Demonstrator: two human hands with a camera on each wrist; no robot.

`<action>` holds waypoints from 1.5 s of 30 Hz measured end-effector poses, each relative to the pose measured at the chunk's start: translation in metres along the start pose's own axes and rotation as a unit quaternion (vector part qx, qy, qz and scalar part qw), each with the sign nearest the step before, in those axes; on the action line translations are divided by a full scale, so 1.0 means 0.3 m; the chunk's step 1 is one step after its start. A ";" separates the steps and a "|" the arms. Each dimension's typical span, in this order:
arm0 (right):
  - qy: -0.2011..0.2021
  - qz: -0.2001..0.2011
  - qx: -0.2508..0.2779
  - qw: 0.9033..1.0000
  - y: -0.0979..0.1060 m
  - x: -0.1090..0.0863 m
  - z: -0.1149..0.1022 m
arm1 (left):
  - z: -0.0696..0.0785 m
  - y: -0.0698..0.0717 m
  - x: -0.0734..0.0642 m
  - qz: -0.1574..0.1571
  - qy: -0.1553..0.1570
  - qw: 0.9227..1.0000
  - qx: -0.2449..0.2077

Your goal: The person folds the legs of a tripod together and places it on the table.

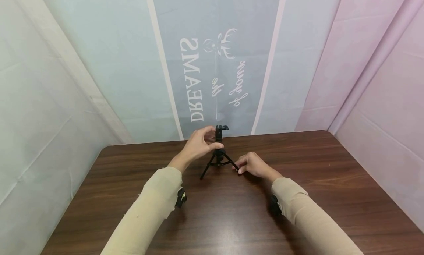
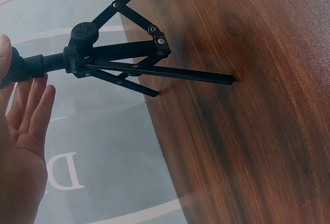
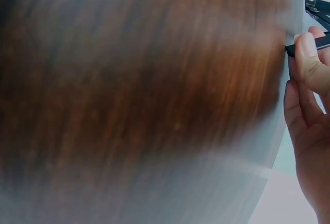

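A small black tripod [image 1: 219, 152] stands with its legs spread near the back of the table. My left hand [image 1: 198, 141] grips its upper column, thumb on the near side and fingers behind. In the left wrist view the tripod's round knob [image 2: 84, 34] and hinged braces show, and the left hand [image 2: 26, 131] curls around the column. The right hand [image 1: 252, 164] pinches the foot end of the right leg between thumb and fingers. Seen from the right wrist, that leg's tip [image 3: 291, 50] pokes out past the thumb of the right hand [image 3: 309, 110].
The brown wood-grain table [image 1: 225, 218] reaches back to a printed fabric backdrop [image 1: 218, 12] with mirrored lettering. Pale fabric also hangs at the left and right sides. A black device [image 1: 180, 198] is strapped at the left wrist.
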State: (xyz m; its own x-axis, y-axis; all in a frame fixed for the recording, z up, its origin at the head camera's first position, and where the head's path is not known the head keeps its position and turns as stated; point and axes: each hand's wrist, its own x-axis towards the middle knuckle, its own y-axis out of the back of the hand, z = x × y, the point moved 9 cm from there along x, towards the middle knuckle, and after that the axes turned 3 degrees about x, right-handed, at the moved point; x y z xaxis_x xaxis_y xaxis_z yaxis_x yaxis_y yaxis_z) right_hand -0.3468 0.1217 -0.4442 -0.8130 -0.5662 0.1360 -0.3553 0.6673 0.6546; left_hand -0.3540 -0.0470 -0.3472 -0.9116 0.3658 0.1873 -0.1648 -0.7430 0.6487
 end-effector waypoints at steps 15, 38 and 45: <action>0.043 -0.027 0.106 0.993 -0.152 0.066 -0.087 | 0.154 -0.123 0.015 -0.083 -0.091 0.990 0.063; -0.043 -0.002 0.045 0.998 -0.076 0.050 -0.040 | 0.054 -0.004 0.010 -0.019 -0.048 0.998 -0.020; -0.028 0.002 0.034 0.999 -0.063 0.048 -0.033 | 0.063 -0.013 -0.013 0.008 -0.074 0.997 -0.014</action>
State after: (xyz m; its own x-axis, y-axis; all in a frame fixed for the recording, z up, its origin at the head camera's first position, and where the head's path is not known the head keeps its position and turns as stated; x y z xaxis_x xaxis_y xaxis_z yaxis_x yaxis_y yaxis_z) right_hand -0.3472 0.0961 -0.4472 -0.8380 -0.5370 0.0963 -0.3809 0.7023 0.6015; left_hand -0.3427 -0.0351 -0.3365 -0.8490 0.4315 0.3050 -0.1638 -0.7637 0.6244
